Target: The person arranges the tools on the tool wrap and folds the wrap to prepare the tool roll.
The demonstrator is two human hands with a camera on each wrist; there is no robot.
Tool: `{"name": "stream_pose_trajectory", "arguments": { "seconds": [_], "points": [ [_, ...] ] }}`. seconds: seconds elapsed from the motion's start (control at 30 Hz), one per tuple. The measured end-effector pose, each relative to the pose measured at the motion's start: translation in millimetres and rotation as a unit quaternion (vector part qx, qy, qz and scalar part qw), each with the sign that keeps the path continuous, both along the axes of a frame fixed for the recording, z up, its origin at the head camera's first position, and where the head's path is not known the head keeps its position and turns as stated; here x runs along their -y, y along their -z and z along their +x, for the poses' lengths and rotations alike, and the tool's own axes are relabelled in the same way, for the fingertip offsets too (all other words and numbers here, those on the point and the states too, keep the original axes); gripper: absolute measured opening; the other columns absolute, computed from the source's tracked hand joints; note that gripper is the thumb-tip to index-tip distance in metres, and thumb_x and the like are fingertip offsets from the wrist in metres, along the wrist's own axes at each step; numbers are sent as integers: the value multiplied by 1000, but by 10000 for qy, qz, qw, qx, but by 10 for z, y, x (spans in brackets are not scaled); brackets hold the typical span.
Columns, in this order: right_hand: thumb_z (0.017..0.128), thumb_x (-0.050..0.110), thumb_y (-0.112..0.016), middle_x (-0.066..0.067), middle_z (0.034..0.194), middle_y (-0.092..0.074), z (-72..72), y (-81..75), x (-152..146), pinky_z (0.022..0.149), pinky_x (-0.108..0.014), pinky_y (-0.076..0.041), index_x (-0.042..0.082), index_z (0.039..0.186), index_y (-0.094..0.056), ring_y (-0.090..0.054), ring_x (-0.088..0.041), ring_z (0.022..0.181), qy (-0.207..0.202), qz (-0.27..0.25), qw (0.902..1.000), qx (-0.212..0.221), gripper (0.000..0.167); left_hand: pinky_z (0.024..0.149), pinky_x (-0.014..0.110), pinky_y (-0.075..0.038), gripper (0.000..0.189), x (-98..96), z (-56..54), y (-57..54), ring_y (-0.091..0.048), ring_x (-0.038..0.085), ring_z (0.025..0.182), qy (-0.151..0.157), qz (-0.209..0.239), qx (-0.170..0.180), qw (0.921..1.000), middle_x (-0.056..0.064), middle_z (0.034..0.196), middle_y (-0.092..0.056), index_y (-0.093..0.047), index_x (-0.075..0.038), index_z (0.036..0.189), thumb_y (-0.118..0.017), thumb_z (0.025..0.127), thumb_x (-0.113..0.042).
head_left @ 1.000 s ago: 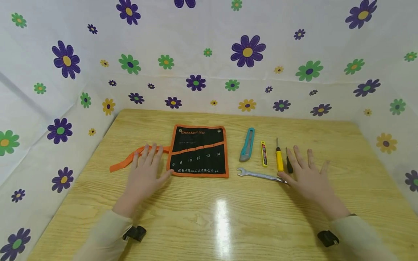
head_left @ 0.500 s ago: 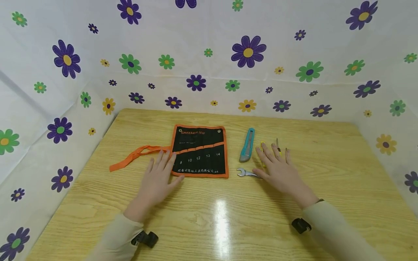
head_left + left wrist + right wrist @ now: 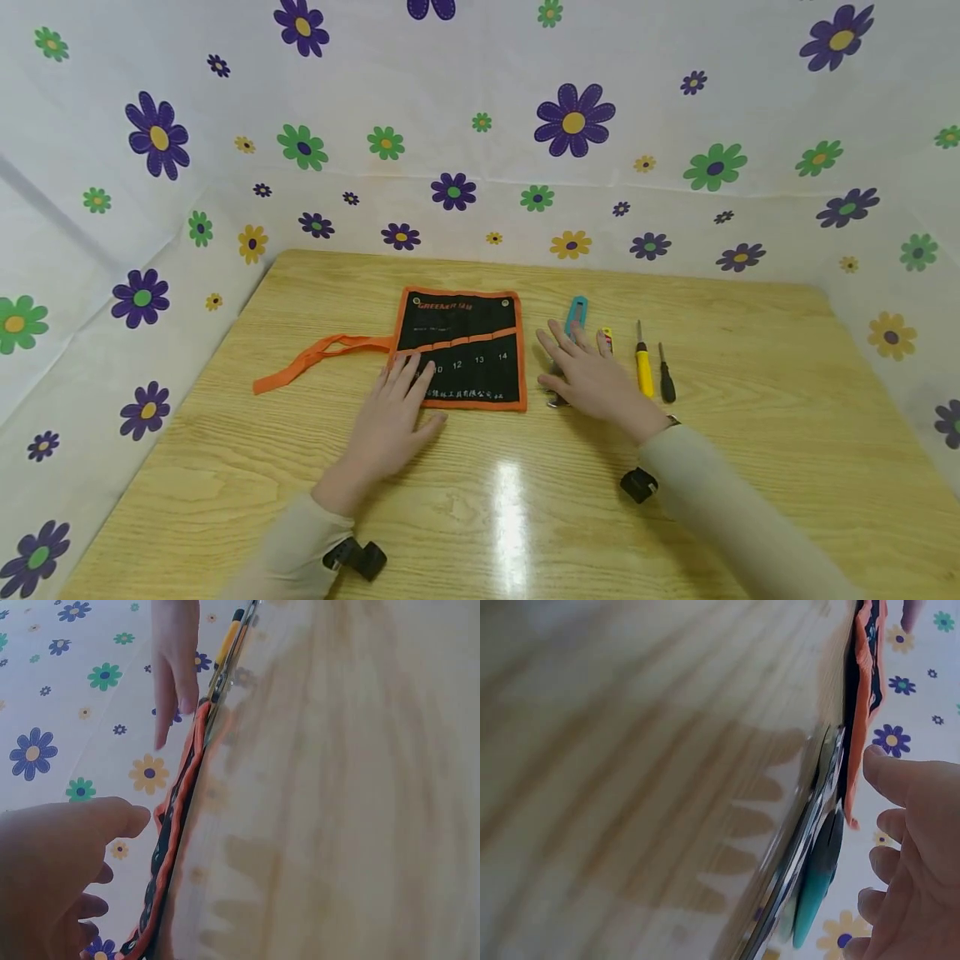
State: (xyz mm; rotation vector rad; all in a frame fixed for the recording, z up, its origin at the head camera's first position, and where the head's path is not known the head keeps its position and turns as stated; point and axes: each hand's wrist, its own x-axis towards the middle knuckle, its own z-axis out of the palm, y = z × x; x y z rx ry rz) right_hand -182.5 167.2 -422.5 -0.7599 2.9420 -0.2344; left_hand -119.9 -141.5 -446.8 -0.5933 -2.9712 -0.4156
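Observation:
A dark tool pouch (image 3: 480,379) with orange edging and numbered pockets lies flat on the table. My left hand (image 3: 390,421), fingers spread, hovers over the pouch's lower left corner. In the left wrist view a gap shows between my thumb and the pouch (image 3: 166,851). My right hand (image 3: 592,379) is spread palm down over the tools right of the pouch. It hides most of the teal utility knife (image 3: 577,308), the yellow blade case (image 3: 607,337) and the wrench (image 3: 557,400). From the right wrist, the wrench (image 3: 799,847) and knife (image 3: 817,881) lie below my fingers. Neither hand holds anything.
To the right lie a yellow-handled screwdriver (image 3: 643,367) and a smaller dark-handled screwdriver (image 3: 667,383). An orange strap (image 3: 307,357) trails left from the pouch. Flower-print cloth (image 3: 480,158) walls the back and sides of the wooden table (image 3: 450,517).
My right hand has swept left from the dark-handled screwdriver, uncovering both screwdrivers and covering the knife and wrench. My left hand has moved right, off the strap and over the pouch corner.

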Motion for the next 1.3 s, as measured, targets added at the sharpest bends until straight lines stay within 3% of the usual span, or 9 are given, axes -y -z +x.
{"name": "stream_pose_trajectory", "arguments": {
  "seconds": [0.2,0.4,0.7,0.97,1.3],
  "points": [
    [101,44,-42,-10,159,-10,-132,16,198,110,-62,-6,15,155,-17,-6,-36,144,-120,-37,9998,122,67,113,51,-14,74,-127,10,35,-12,31,144,101,166,152,9997,15,156,-20,-29,-9,151,-52,94,-50],
    [98,44,-48,-7,159,-11,-275,-7,385,111,-60,-7,16,154,-20,-9,-35,144,-160,3,9993,338,69,113,53,-12,73,-210,0,75,-12,32,144,140,268,319,9990,12,157,-20,-29,-12,151,-50,94,-53],
    [92,41,-59,-5,159,-12,-423,-26,504,111,-60,-7,15,154,-18,-10,-30,144,-535,151,9968,580,79,113,56,-4,73,-292,-7,116,-4,37,144,-2,-42,906,9959,12,158,-13,-27,-18,153,-42,95,-59],
    [87,39,-64,-6,158,-17,-491,0,471,112,-58,-2,12,153,-22,-5,-27,145,-429,-266,9915,1199,82,112,57,-2,76,-321,11,111,-1,37,144,-52,-370,955,9947,12,159,-10,-23,-18,154,-43,94,-60],
    [88,41,-60,-5,157,-16,-518,-10,523,113,-53,3,11,152,-22,-7,-25,145,-362,199,9905,1308,81,112,57,-6,75,-314,9,89,-4,40,143,18,-497,907,9946,14,158,-12,-25,-16,153,-41,95,-60]
  ]
}}
